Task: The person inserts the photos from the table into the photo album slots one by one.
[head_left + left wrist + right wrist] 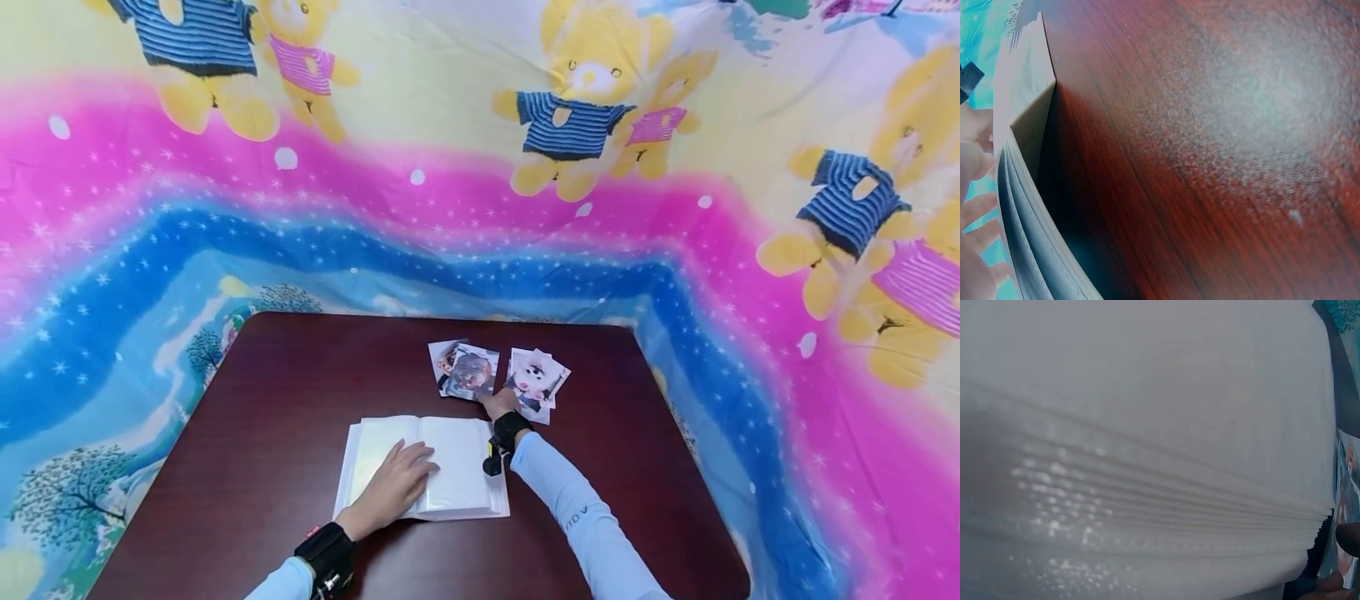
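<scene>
A photo album (455,467) with white pages lies spread on the table. My left hand (396,481) rests on it near the fold, fingers stretched over the pages; its fingers (979,215) show beyond the page edges in the left wrist view. My right hand (501,403) reaches past the album's top right corner and pinches the near edge of a photo (474,372), which overlaps another photo (444,360). In the right wrist view the thumb (1349,539) lies over the photo, with a finger (1330,586) below it; the album pages fill most of that view.
Another overlapping group of photos (534,375) lies just right of my right hand. The dark wooden table (300,383) has rounded far corners. A printed cloth (420,225) with bears hangs behind it and along its sides.
</scene>
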### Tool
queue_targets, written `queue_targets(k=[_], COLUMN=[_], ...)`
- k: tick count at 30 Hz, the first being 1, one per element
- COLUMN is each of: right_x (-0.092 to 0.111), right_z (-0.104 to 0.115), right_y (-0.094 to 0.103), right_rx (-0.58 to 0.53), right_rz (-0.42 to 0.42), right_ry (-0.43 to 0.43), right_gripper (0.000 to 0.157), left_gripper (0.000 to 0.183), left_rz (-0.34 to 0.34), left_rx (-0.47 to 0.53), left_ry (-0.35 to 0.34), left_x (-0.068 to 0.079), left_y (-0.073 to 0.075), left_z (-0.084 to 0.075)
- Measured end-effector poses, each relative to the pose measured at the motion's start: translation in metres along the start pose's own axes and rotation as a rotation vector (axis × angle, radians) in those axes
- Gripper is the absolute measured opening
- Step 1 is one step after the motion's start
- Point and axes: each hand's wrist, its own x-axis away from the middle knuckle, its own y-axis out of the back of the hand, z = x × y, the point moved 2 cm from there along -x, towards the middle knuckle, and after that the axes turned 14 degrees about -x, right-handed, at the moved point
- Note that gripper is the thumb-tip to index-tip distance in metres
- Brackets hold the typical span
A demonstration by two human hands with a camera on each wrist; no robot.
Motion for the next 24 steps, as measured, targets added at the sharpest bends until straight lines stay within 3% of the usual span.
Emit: queue_targets(k=[3,7,15,18,21,24], right_x=[-0.002,-0.001,0.008,0.006,0.001,-0.006], right_z=[0.001,0.004,0.008,0.007,0.004,0.0], right_y=[-0.002,-0.003,0.005,0.004,0.002,0.001], right_rx=[0.135,0.138,-0.053,-0.042,-0.081,-0.27], right_rz=[-0.048,-0.064,-0.019,-0.023,-0.015,0.021], right_ry=[0.021,0.019,-0.03,-0.022,0.003,0.019], right_gripper=[0.037,0.034,0.039,0.039,0.028,0.013], left_gripper=[0.019,0.02,0.023,0.023,0.023,0.025], left_rz=[-0.008,-0.032,-0.069,-0.075,-0.078,-0.075], left_rx=[-0.027,-0.047,-0.057,-0.049,-0.042,-0.054], left_ry=[-0.011,-0.017,-0.029,-0.032,-0.025,-0.02], left_x=[0.001,0.001,0.001,0.002,0.004,0.006], left_y=[-0.001,-0.001,-0.002,-0.003,-0.003,-0.005], left_z=[-0.001,-0.001,-0.003,-0.003,-0.004,-0.005])
